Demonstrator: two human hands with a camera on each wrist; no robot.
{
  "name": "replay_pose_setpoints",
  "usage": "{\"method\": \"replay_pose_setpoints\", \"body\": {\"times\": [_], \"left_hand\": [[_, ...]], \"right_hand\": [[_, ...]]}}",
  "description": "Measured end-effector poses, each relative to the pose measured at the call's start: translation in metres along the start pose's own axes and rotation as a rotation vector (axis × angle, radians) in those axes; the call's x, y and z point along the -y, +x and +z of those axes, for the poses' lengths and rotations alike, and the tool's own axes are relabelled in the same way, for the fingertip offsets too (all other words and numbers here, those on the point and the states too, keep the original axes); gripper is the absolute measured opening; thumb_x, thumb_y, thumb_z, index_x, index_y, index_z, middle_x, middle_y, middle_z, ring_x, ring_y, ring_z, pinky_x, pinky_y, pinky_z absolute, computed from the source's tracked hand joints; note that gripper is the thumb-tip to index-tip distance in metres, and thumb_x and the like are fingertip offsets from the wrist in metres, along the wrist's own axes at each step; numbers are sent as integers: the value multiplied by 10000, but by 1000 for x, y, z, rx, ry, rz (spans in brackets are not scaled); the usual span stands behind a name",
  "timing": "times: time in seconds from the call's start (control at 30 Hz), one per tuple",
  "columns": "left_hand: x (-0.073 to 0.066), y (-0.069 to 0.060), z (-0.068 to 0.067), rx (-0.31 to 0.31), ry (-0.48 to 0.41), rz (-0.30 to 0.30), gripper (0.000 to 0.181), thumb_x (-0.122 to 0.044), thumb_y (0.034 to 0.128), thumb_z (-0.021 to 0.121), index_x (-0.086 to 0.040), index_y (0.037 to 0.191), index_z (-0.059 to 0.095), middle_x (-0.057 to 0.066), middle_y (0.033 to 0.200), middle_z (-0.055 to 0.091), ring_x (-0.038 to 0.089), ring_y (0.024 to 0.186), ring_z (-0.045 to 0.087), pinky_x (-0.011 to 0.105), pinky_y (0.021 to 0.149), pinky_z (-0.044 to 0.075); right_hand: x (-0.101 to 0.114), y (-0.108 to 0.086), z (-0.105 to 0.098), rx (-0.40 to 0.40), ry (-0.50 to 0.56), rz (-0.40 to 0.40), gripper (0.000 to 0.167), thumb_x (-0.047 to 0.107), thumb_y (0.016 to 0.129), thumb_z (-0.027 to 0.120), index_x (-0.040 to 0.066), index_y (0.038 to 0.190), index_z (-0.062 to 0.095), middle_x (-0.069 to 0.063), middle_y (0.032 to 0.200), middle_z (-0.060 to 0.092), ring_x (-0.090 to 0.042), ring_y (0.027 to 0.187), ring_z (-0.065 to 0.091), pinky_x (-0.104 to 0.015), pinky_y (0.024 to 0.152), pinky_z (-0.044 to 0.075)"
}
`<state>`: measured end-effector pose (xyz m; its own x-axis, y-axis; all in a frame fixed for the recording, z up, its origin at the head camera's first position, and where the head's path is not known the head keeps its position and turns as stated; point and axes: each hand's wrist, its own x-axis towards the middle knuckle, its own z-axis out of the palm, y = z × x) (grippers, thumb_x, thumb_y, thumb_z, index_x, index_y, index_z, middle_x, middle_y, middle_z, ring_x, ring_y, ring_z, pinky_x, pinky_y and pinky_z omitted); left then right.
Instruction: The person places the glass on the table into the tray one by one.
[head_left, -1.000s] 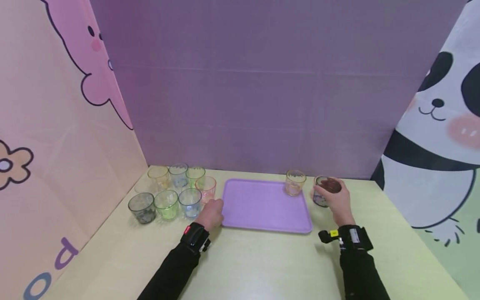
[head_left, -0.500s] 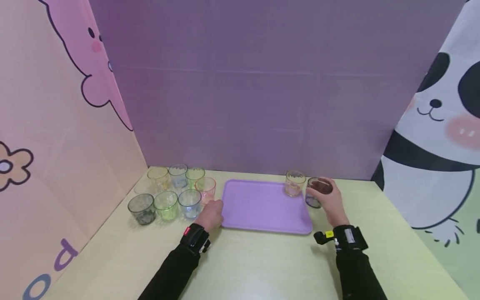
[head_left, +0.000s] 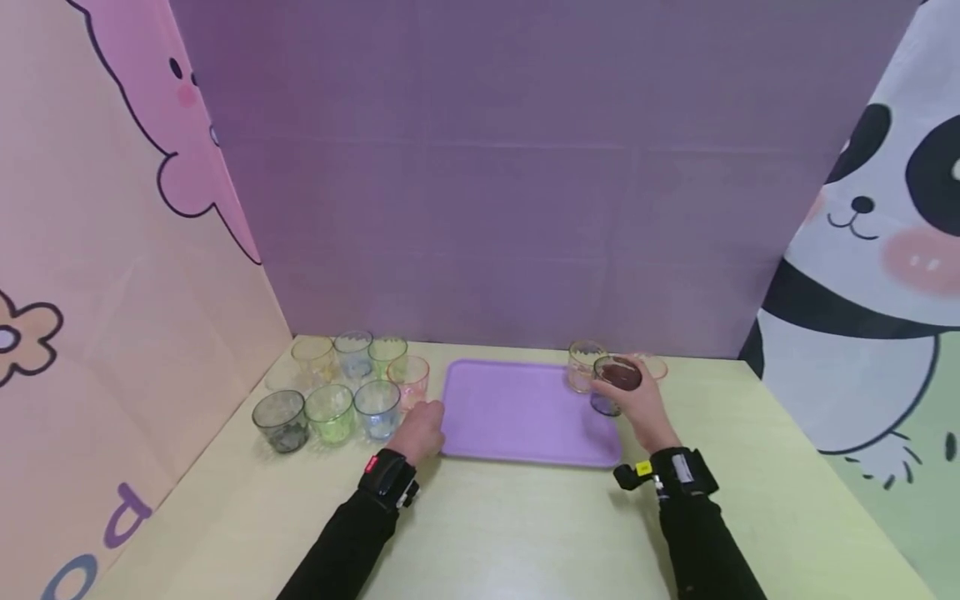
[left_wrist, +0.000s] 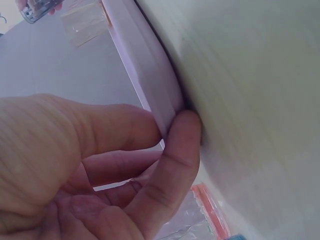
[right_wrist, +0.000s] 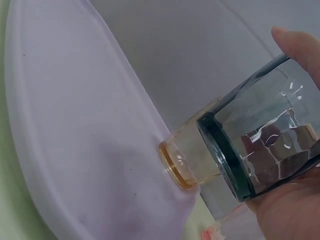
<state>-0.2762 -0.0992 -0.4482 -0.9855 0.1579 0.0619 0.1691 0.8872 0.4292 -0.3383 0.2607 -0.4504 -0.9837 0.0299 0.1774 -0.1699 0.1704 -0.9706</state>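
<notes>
My left hand (head_left: 418, 432) pinches the near left corner of a purple tray (head_left: 517, 417) between thumb and finger; in the left wrist view the tray rim (left_wrist: 150, 75) sits between them. My right hand (head_left: 645, 412) grips a dark grey glass (right_wrist: 260, 140) over the tray's right side. In the right wrist view the glass's thick base is apart from the tray. A yellow-tinted glass (head_left: 579, 371) stands on the tray's far right corner, just beyond the held one. Behind my right hand a pink-rimmed glass (head_left: 658, 367) shows, mostly hidden.
Left of the tray several tinted glasses stand close together, among them a grey one (head_left: 281, 423), a green one (head_left: 330, 417), a blue one (head_left: 378, 412) and a pink one (head_left: 409, 382). A purple backdrop (head_left: 450, 208) rises behind the table.
My right hand has carried the grey glass leftward, from beside the tray to over its right side. The pink-rimmed glass has come into view behind it. The left hand stays on the tray.
</notes>
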Motion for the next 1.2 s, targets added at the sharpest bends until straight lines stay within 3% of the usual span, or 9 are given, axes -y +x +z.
{"method": "replay_pose_setpoints", "body": {"times": [0.2,0.4,0.53,0.73,1.2], "left_hand": [[1,1,2,-2,19,-7,160,97,733,658,43,878,619,140,779,634,252,709,589,363,644,531],[1,1,1,-12,26,8,160,94,725,664,40,866,613,138,768,630,258,708,592,363,638,528],[0,1,1,-5,25,2,168,94,728,664,42,879,612,144,782,632,265,726,601,367,658,537],[0,0,1,3,15,-16,177,97,735,658,41,896,613,154,808,640,279,753,611,387,691,544],[1,1,1,18,5,-26,183,98,748,649,43,918,612,143,813,630,259,752,597,381,695,541]], "right_hand": [[-2,1,9,-10,-18,20,782,237,794,822,6,1405,393,-188,1330,557,-17,1032,588,-111,866,489],[-6,1,11,-7,-49,49,834,276,787,825,39,1443,368,-188,1388,534,-189,1194,568,-124,898,481],[-7,0,13,11,-79,64,885,304,767,838,80,1471,349,-178,1411,517,-291,1296,506,-239,1002,473],[-13,1,15,28,-170,35,889,339,716,871,73,1432,414,-196,1392,528,-331,1296,504,-444,1096,406],[-13,-3,18,26,-283,82,910,298,738,861,26,1451,366,-236,1433,463,-366,1349,430,-480,1149,334]]}}
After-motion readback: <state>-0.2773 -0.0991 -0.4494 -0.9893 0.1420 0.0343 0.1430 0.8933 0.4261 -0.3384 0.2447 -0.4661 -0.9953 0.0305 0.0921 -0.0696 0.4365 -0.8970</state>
